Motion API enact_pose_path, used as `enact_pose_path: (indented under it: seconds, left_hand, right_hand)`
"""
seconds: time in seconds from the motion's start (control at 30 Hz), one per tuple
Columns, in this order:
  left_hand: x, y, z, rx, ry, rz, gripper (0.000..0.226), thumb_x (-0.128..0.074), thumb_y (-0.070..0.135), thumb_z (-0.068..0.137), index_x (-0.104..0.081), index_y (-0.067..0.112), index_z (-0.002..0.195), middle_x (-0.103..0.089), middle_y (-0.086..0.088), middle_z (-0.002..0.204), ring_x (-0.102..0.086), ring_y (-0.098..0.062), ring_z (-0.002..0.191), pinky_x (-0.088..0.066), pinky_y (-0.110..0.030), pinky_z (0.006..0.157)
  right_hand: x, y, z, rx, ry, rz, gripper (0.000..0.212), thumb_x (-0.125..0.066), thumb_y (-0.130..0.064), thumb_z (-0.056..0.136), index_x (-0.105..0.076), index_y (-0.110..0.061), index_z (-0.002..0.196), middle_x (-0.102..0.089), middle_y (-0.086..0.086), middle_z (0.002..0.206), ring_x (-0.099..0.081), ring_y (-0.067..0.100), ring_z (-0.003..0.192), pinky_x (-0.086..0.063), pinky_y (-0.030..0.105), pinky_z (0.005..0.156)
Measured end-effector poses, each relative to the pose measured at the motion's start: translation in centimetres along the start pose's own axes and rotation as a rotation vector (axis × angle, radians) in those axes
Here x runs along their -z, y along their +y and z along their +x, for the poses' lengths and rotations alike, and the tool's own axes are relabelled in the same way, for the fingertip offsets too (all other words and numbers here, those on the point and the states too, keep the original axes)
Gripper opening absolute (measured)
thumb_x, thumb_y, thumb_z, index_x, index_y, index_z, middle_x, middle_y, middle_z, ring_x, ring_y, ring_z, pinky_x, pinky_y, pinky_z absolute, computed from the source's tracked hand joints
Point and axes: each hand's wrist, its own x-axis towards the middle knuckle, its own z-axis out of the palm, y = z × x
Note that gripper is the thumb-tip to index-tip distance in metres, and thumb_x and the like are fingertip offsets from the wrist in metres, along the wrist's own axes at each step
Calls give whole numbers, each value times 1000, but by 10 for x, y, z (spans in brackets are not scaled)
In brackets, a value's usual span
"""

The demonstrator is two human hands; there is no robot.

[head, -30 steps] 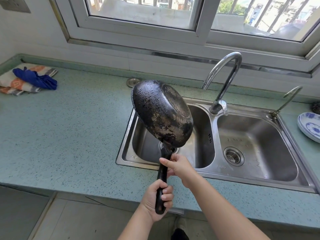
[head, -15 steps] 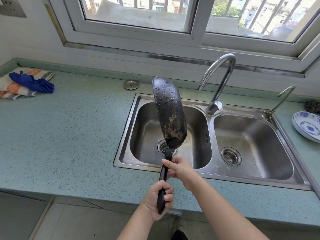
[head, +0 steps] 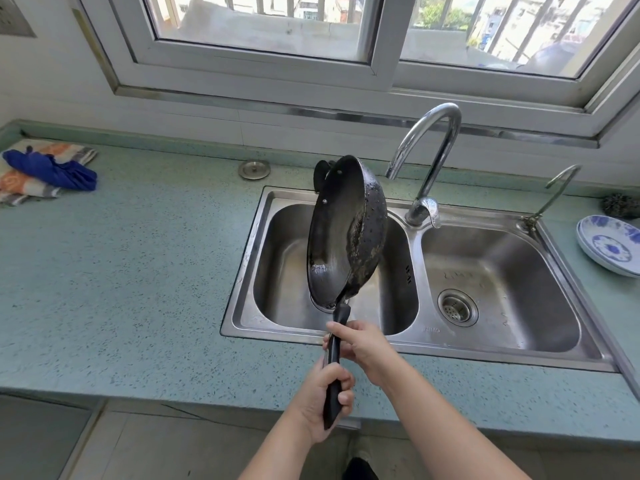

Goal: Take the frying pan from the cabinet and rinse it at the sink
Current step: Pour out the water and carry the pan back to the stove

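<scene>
pan (head: 341,233) over sink (head: 412,327), faucet (head: 427,157) behind

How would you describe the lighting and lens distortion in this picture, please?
Head view: daylight from the window lights the counter evenly; highlights on the tap and sink; the wide lens bows the window frame and counter edge; the frying pan, gripped by left hand and right hand, looks sharp.
</scene>
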Motion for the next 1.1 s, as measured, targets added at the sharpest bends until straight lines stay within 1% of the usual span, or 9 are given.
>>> enact_pose_path:
  seconds: [0.13,0.3,0.47,0.6,0.67,0.73,0.87,0.93,1.1]
  left_hand:
    - [1,-2,2,24,5,-29,21,-58,11,61,-45,14,77,-45,4,47,-39,-4,29,-36,-14,31]
    - [-2,-1,3,52,-17,-24,15,-56,12,66,-42,12,73,-45,5,44,-40,-3,29,-40,-15,32]
    - [-12,-3,5,76,-1,-18,16,-44,3,83,-39,11,70,-43,4,41,-38,-5,28,-38,-16,32]
    - [-12,-1,5,106,20,-68,24,-35,3,87,-38,11,64,-40,5,38,-37,-4,28,-37,-16,31]
    - [-10,1,3,113,23,-88,26,-35,3,87,-40,10,62,-41,5,38,-37,-4,28,-37,-16,31]
    - [-10,3,1,113,22,-99,26,-36,4,88,-41,10,63,-41,4,39,-38,-5,28,-39,-16,32]
    - [-13,4,-1,84,54,-49,15,-38,-1,88,-44,7,76,-46,-1,47,-41,-8,32,-42,-19,36]
    - [-14,4,-2,72,62,-2,12,-40,-3,88,-47,7,87,-50,-3,52,-44,-10,35,-44,-22,39]
    - [-12,3,-3,64,113,169,30,-47,-3,88,-52,6,115,-54,-6,64,-53,-13,46,-49,-26,44]
  right_hand:
    - [1,1,-1,6,8,9,14,-64,-14,86,-57,-3,82,-66,11,73,-65,16,58,-55,21,60]
    - [5,3,2,-3,44,2,15,-61,-14,87,-57,0,88,-67,13,72,-65,21,63,-54,26,67]
    - [5,6,2,-49,71,91,17,-58,-9,89,-54,-2,73,-64,14,65,-61,20,57,-51,27,58]
    - [3,10,1,-45,62,47,17,-62,-17,87,-54,-1,86,-51,21,80,-47,23,65,-43,29,58]
    - [3,11,3,-52,53,37,18,-63,-18,86,-54,-2,85,-48,17,74,-45,19,57,-42,25,52]
    - [5,11,4,-54,40,36,18,-62,-16,87,-53,-5,75,-48,11,63,-43,13,47,-42,20,46]
    - [8,12,5,-72,5,47,16,-61,-15,87,-54,-6,76,-55,19,78,-51,21,59,-44,28,57]
    - [9,13,5,-82,-7,50,15,-61,-15,87,-54,-6,78,-57,18,77,-53,22,60,-46,29,58]
    - [14,18,9,-97,-29,48,12,-62,-14,87,-59,-3,83,-65,14,72,-62,23,62,-50,33,65]
